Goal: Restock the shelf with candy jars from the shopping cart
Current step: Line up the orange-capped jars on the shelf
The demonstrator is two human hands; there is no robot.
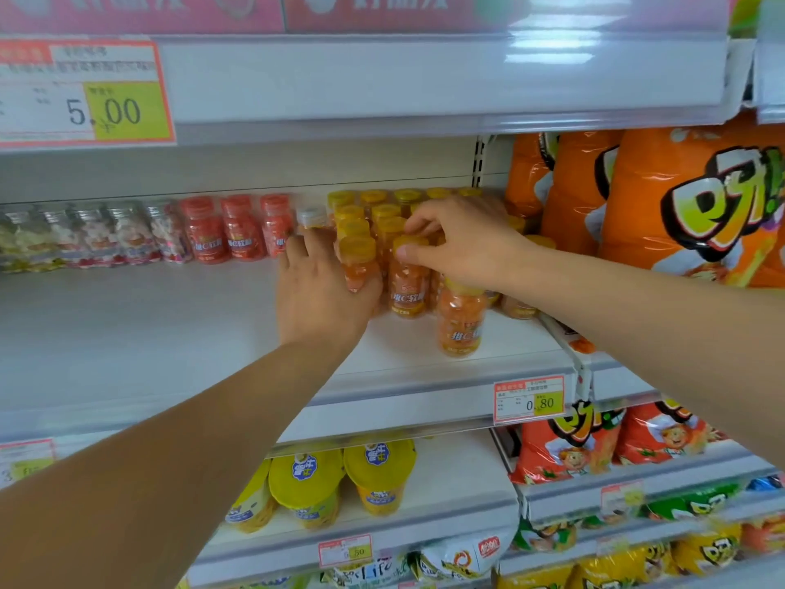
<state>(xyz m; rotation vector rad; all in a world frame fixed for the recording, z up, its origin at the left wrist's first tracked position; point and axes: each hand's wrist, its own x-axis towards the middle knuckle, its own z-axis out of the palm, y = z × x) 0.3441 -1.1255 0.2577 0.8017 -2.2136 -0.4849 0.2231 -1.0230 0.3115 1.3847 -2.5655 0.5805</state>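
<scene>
Jars of orange candy (384, 218) with yellow lids stand clustered on a white shelf (170, 316), next to large orange snack bags (662, 206). The left hand (318, 291) lies flat with straight fingers, pressing against the cluster's left side. The right hand (463, 244) pinches the yellow lid of a front jar (408, 291) between thumb and fingertips. A lone jar (461, 325) stands nearer the shelf edge. Red-lidded jars (238, 231) line the back left.

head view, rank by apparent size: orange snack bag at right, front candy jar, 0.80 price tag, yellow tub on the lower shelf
1. orange snack bag, by far the largest.
2. yellow tub.
3. front candy jar and 0.80 price tag: look about alike, so not ranked. The jar is taller, the tag wider.
</scene>
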